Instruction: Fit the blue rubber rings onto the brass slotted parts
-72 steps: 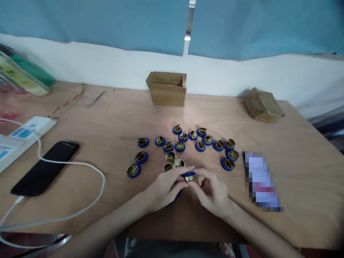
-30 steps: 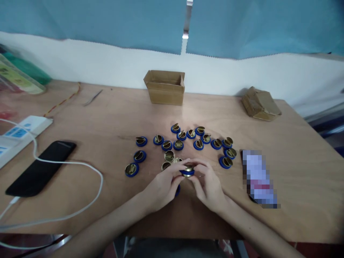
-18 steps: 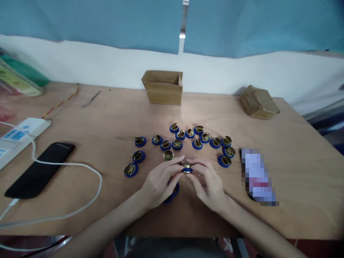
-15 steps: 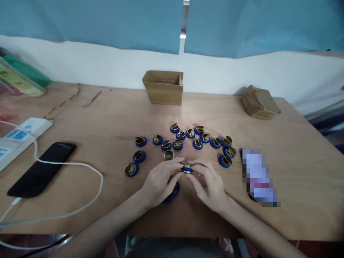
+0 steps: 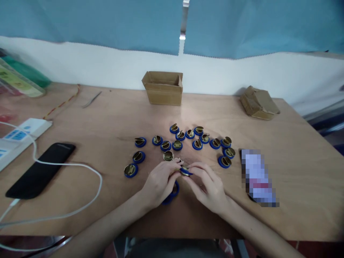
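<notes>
Between my two hands is a small round pin-back badge (image 5: 185,171) with a blue rim and brass-coloured metal, tilted above the table. My left hand (image 5: 161,182) pinches its left side with thumb and fingertips. From the right, the thumb and fingers of my right hand (image 5: 209,184) close on the other side. A brass-coloured badge without a visible blue rim (image 5: 168,156) lies just beyond my left fingers. Blue rings (image 5: 175,189) lie partly hidden under my left hand. Several similar blue-rimmed badges (image 5: 177,145) are spread beyond my hands, their brass backs up.
An open cardboard box (image 5: 163,95) stands at the back, and a crumpled one (image 5: 260,103) at the back right. A phone with a blurred screen (image 5: 258,177) lies right. Left are a black phone (image 5: 41,170), a white cable (image 5: 88,166) and a power strip (image 5: 24,134).
The badge between my fingers has tipped, its right side now lower. My fingertips have shifted slightly around it; the scattered badges have stayed in place.
</notes>
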### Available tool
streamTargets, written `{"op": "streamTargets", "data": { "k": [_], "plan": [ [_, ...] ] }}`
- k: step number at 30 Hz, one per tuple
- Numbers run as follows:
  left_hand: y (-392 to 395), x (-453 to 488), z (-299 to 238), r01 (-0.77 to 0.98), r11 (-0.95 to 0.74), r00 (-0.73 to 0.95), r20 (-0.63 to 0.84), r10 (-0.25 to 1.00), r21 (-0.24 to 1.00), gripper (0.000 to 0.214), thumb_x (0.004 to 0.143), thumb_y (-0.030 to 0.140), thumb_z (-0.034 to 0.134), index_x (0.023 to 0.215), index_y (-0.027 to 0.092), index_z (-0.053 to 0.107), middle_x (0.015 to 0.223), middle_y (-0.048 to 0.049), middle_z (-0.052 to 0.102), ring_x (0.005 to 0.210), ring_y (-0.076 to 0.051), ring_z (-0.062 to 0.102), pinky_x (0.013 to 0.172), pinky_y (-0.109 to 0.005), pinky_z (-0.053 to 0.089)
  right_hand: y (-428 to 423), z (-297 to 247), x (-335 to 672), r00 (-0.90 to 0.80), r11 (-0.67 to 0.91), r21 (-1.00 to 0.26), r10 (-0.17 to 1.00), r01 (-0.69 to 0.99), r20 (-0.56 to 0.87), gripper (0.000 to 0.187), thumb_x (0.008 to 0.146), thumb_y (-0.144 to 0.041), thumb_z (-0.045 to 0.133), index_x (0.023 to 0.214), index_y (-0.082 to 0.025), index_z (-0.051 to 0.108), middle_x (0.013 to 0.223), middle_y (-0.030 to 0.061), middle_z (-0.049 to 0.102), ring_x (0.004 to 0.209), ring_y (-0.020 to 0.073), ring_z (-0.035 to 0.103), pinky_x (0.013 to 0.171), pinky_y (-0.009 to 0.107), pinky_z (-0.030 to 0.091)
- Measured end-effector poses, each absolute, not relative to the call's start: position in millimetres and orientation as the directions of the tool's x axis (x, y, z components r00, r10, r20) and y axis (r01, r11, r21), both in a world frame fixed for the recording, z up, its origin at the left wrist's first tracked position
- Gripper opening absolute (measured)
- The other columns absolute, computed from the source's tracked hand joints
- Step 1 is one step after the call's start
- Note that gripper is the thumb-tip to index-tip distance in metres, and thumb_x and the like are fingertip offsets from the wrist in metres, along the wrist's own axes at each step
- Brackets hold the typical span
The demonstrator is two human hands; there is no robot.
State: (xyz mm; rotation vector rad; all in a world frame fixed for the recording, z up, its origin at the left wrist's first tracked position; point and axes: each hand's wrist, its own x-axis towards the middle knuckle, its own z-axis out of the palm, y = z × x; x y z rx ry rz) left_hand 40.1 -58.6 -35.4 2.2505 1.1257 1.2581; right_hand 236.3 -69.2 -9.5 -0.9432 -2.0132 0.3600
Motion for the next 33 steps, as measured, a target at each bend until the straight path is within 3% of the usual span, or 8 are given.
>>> {"op": "streamTargets", "data": {
  "k": [9, 15, 21, 33],
  "plan": [
    [-60.4, 37.3, -37.6, 0.443, -0.584, 0.187, 0.567, 0.802, 0.680, 0.012, 0.094, 0.008, 0.058, 0.098, 0.020, 0.059, 0.103, -0.0068, 0.076, 0.102, -0.018, 0.075, 0.091, -0.031, 0.063, -71.9, -9.3, 233.3, -0.260, 0.644, -0.600, 0.754, 0.475, 0.603, 0.033, 0.092, -0.010, 0.067, 0.122, -0.018, 0.056, 0.108, 0.0112, 0.067, 0.103, 0.0230, 0.069, 0.087, 0.037, 0.062],
    [-63.5, 43.9, -30.4, 0.382, -0.534, 0.204, 0.495, 0.845, 0.754, 0.028, 0.095, 0.006, 0.054, 0.120, 0.019, 0.056, 0.110, -0.0075, 0.075, 0.102, -0.016, 0.076, 0.090, -0.026, 0.062, -79.3, -11.5, 224.7, -0.299, 0.651, -0.631, 0.757, 0.422, 0.581, 0.032, 0.094, -0.004, 0.063, 0.122, -0.017, 0.057, 0.109, 0.0106, 0.069, 0.107, 0.0217, 0.068, 0.093, 0.035, 0.061],
    [-60.1, 41.7, -28.3, 0.386, -0.670, 0.273, 0.615, 0.740, 0.634, 0.037, 0.087, 0.007, 0.067, 0.122, 0.018, 0.059, 0.119, -0.0109, 0.073, 0.114, -0.022, 0.070, 0.098, -0.036, 0.059, -71.7, -9.1, 233.8, -0.244, 0.647, -0.656, 0.759, 0.389, 0.604, 0.040, 0.092, 0.002, 0.059, 0.125, -0.020, 0.057, 0.118, 0.0104, 0.068, 0.115, 0.0220, 0.066, 0.099, 0.038, 0.058],
    [-57.6, 39.8, -31.3, 0.418, -0.676, 0.276, 0.624, 0.731, 0.607, 0.017, 0.093, 0.016, 0.067, 0.109, 0.018, 0.061, 0.101, -0.0072, 0.076, 0.098, -0.019, 0.073, 0.086, -0.030, 0.061, -70.2, -15.6, 234.1, -0.340, 0.660, -0.663, 0.751, 0.353, 0.566, 0.039, 0.094, 0.002, 0.056, 0.125, -0.021, 0.057, 0.124, 0.0096, 0.068, 0.121, 0.0225, 0.064, 0.104, 0.041, 0.055]
  ]
}}
